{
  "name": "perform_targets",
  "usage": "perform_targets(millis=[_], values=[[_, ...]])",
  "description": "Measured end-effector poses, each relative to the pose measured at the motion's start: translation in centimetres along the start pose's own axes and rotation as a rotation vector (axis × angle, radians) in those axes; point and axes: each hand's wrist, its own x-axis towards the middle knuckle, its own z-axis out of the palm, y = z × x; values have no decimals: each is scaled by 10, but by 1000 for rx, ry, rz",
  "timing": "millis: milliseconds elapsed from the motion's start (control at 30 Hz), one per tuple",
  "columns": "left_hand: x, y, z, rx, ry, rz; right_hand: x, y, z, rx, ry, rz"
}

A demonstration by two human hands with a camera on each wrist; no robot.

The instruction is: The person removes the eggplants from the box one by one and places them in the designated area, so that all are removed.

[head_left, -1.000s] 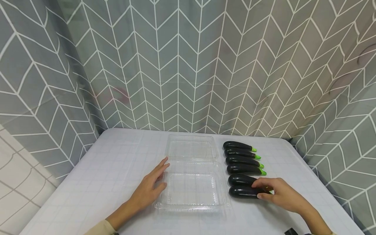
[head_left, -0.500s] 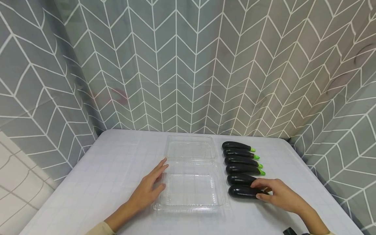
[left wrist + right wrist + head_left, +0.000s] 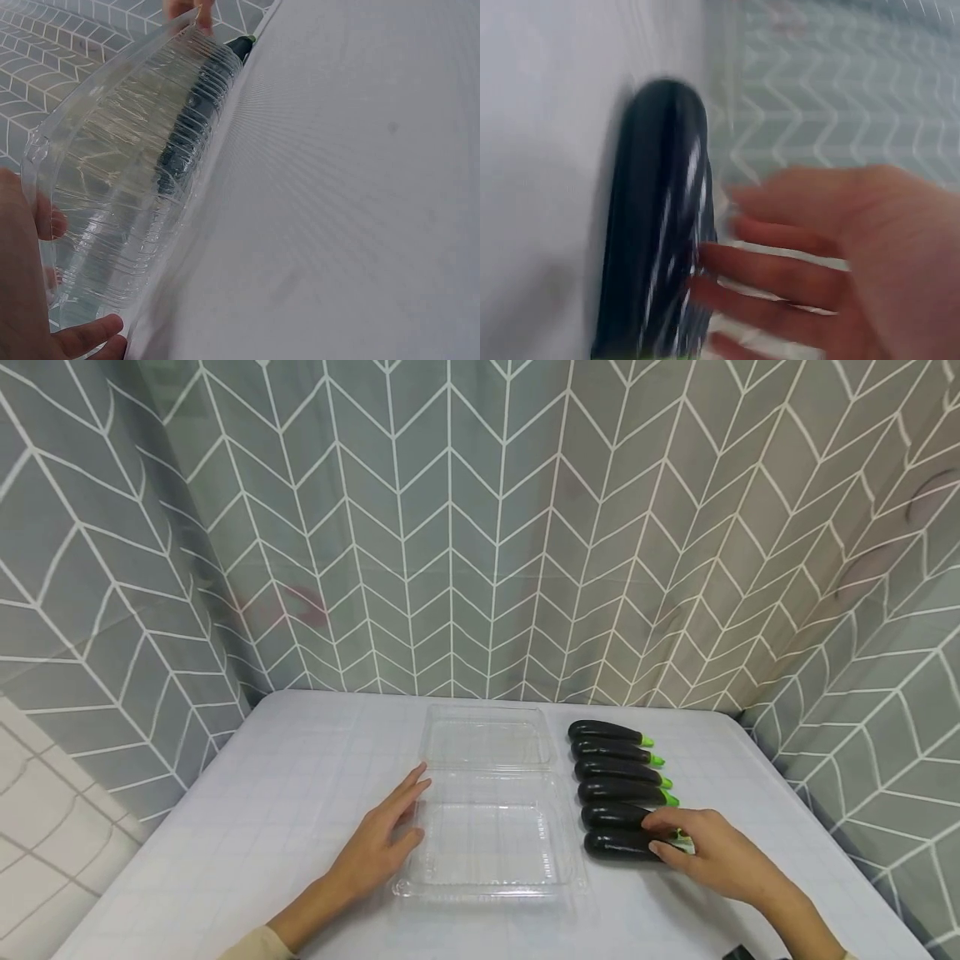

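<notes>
Eggplant nearest the person [image 3: 618, 845], dark and glossy, lies on its side on a white table [image 3: 285, 777], last in a row of six eggplants [image 3: 611, 752] lined up side by side with their green stem ends pointing right. It sits just to the right of a clear plastic clamshell container [image 3: 487, 843], close to its edge but apart from it. The right hand [image 3: 705, 852] covers the stem end of this eggplant from the right. Its fingertips reach over the top, touching both this eggplant and the one just behind it [image 3: 615, 816], while the thumb lies along the near side. In the blurred right wrist view, the fingers [image 3: 780, 277] are spread and only lightly bent, their tips against the shiny skin of the eggplant [image 3: 660, 225]; whether they have closed into a firm grip cannot be told. The right forearm comes in from the lower right corner, low over the table.

The left hand [image 3: 382, 843] lies flat, palm down, against the left edge of the container, fingers straight and pointing away from the person, relaxed and grasping nothing. The left wrist view shows the fingertips [image 3: 82, 334] touching the container's ribbed wall [image 3: 127, 195]. The left forearm stretches in from the lower left, with a pale sleeve cuff [image 3: 255, 943] at the wrist. The container lies open, its lid flat behind the base.
</notes>
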Motion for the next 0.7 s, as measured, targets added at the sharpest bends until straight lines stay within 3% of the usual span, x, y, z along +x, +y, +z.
perform_targets(millis=[100,333,467,700], values=[[2,14,-3,-14,-5,-7,11,-19,6,-17,110,-14],[-2,-17,4,23,1,-6,44,-54,40,138,222,-149],[-2,-17,5,15,-3,-8,54,-60,54,150,294,-224],[-1,-16,3,34,5,3,58,-61,64,150,291,-178]])
